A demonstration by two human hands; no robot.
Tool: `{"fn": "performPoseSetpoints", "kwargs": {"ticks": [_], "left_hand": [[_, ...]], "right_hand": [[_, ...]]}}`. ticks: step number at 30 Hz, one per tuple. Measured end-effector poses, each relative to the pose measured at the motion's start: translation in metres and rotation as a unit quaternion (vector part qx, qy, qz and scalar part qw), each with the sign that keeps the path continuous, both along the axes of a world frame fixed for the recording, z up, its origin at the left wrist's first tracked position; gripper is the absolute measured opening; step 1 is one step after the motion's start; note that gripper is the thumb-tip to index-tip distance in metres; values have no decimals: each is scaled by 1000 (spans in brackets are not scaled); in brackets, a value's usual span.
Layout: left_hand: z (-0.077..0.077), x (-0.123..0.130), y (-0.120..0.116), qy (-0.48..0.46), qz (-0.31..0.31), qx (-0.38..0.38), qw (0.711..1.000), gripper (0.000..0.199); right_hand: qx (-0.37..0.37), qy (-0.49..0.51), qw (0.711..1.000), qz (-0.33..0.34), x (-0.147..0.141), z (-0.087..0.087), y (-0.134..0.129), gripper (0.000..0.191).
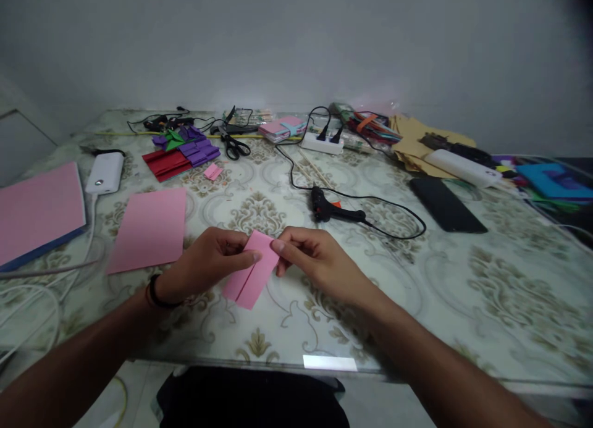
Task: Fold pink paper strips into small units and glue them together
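Between my two hands is a folded pink paper (262,264), a narrow piece with a dark seam running lengthwise where its edges meet. My left hand (215,255) pinches its upper left side, the thumb lying on top. At the upper right edge, my right hand (315,258) grips the same paper between thumb and fingers. The paper is tilted, its lower end angled toward me. A flat pink sheet (151,230) lies on the table just left of my left hand.
A black glue gun (333,209) with a looping cord lies beyond my right hand. Farther back are scissors (234,145), folded purple paper (199,151), a white power strip (323,142) and a white power bank (105,172). A black phone (445,204) rests at right; a pink stack (41,212) at left.
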State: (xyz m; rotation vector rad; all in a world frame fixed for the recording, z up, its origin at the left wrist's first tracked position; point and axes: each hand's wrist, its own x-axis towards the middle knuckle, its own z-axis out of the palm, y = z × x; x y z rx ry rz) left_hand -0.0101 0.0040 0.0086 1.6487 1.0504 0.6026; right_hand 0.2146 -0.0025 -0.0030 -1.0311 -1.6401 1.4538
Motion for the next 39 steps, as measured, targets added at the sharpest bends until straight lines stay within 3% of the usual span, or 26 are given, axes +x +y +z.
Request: {"fn": "performPoseSetpoints", "kwargs": {"ticks": [4, 10, 13, 29, 39], "left_hand": [[0, 0, 0, -12, -19, -42, 999, 25], [-2, 3, -2, 93, -8, 83, 992, 47], [-2, 5, -3, 114, -20, 102, 988, 48], [-8, 4, -3, 110, -68, 13, 992, 48], [-9, 5, -3, 100, -61, 8, 993, 46]], "right_hand": [[25, -9, 1000, -13, 0, 1, -1, 46], [32, -16, 999, -14, -3, -3, -1, 27], [45, -15, 999, -18, -4, -6, -2, 27], [57, -3, 998, 5, -9, -8, -6, 22], [77, -14, 997, 9, -12, -9, -6, 18]]}}
